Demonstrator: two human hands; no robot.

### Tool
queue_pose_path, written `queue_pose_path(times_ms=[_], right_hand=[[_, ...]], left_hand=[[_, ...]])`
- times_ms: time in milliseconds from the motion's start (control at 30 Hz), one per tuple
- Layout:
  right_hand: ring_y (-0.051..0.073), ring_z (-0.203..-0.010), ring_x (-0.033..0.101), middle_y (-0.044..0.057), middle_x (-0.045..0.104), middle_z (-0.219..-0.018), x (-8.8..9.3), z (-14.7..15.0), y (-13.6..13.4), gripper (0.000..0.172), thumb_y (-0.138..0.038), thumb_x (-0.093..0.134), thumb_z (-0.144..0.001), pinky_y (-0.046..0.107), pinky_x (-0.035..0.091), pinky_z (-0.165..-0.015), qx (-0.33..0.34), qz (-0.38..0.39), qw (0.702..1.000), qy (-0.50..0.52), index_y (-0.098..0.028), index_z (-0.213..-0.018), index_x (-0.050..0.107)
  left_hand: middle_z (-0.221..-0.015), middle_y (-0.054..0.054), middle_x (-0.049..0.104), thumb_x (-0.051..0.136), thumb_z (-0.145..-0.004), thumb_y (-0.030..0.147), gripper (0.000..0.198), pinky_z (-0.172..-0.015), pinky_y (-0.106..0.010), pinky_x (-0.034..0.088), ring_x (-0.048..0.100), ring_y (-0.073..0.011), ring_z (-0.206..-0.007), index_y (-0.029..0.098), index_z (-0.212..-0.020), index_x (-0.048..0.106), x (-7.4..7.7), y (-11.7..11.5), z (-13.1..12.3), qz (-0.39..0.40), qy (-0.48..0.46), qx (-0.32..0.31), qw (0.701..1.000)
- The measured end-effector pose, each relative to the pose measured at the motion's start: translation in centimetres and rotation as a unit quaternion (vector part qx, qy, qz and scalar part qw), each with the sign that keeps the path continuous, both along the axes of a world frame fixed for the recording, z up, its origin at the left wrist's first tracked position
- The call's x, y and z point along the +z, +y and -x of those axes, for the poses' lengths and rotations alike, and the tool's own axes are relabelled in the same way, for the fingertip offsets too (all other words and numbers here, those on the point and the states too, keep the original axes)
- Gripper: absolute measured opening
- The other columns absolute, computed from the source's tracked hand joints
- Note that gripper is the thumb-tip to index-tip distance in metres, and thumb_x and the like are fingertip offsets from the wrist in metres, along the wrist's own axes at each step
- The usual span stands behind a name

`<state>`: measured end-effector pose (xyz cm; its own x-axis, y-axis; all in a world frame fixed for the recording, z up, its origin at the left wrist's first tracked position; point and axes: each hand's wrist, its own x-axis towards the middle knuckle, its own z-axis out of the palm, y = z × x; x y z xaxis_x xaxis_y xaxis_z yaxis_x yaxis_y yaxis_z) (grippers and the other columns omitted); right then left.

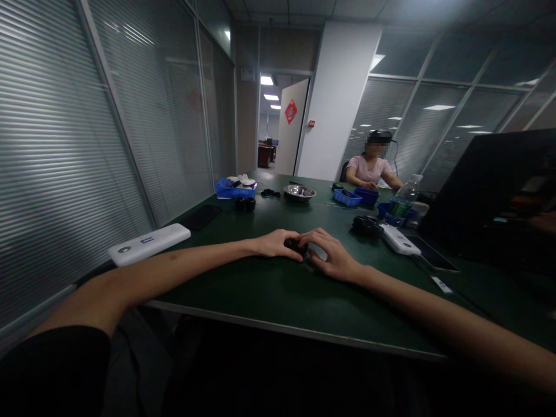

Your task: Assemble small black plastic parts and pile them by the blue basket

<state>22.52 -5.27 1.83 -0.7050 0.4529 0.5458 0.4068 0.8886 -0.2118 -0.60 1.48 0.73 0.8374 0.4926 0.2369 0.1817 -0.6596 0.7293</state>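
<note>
Over the green tabletop, my left hand is closed round a small black object, its thumb along the near side. What kind of object it is, I cannot make out. My right hand comes in from the right with fingers bent, and its fingertips touch the object's right end. Its thumb points in below, near a small pale, blurred patch on the table. The fingers cover part of the black object.
Beyond my hands are a metal bowl, a filled blue basket and black round pieces. At right stand a plastic bottle, a white power bank and a dark monitor. Another person sits across the table.
</note>
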Motion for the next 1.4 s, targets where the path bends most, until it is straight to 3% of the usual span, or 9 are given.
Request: queue_pose_path(times_ms=[167,367,633,1033,1400], right_hand=[[0.027,-0.110,0.059,0.009,0.067,-0.115,-0.1,-0.1,0.0,0.034,-0.008,0.052,-0.089,0.048,0.052,-0.096,-0.001,0.007,1.000,0.005,-0.024,-0.118,0.060],[0.029,-0.120,0.056,0.012,0.058,-0.132,0.2,0.1,-0.6,0.036,-0.017,0.051,-0.094,0.051,0.051,-0.102,-0.003,-0.008,1.000,0.011,-0.025,-0.129,0.057],[0.028,-0.108,0.058,0.011,0.058,-0.118,-0.8,0.0,0.2,0.035,-0.030,0.062,-0.096,0.046,0.054,-0.093,-0.067,-0.029,0.997,-0.009,-0.026,-0.131,0.057],[0.028,-0.111,0.059,0.011,0.063,-0.121,0.2,0.2,-0.5,0.033,-0.018,0.056,-0.096,0.048,0.053,-0.096,-0.016,-0.012,1.000,-0.009,-0.026,-0.128,0.060],[0.028,-0.110,0.059,0.010,0.067,-0.113,0.1,0.1,-0.3,0.029,-0.012,0.049,-0.095,0.049,0.053,-0.095,0.002,-0.003,1.000,0.000,-0.025,-0.117,0.062]], left_hand=[[-0.103,-0.004,0.065,0.080,-0.077,0.046,0.045,-0.089,-0.032,0.045,0.060,-0.0204,-0.099,0.015,-0.107,0.067,-0.1,0.2,0.0,-0.003,-0.005,-0.008,1.000],[-0.113,-0.007,0.067,0.081,-0.076,0.045,0.054,-0.093,-0.034,0.045,0.062,-0.0232,-0.106,0.015,-0.119,0.065,-0.3,0.3,0.0,0.025,-0.005,-0.008,1.000],[-0.111,-0.008,0.067,0.078,-0.080,0.044,0.048,-0.090,-0.034,0.045,0.063,-0.0232,-0.105,0.014,-0.115,0.067,0.0,0.2,0.1,0.008,-0.001,-0.014,1.000],[-0.108,-0.006,0.067,0.079,-0.078,0.049,0.052,-0.086,-0.032,0.045,0.062,-0.0221,-0.100,0.013,-0.112,0.066,-0.1,0.2,0.1,-0.005,0.007,-0.006,1.000],[-0.098,-0.003,0.063,0.080,-0.077,0.046,0.041,-0.084,-0.030,0.044,0.059,-0.0185,-0.094,0.015,-0.100,0.066,0.0,0.1,0.0,-0.009,0.002,-0.002,1.000]])
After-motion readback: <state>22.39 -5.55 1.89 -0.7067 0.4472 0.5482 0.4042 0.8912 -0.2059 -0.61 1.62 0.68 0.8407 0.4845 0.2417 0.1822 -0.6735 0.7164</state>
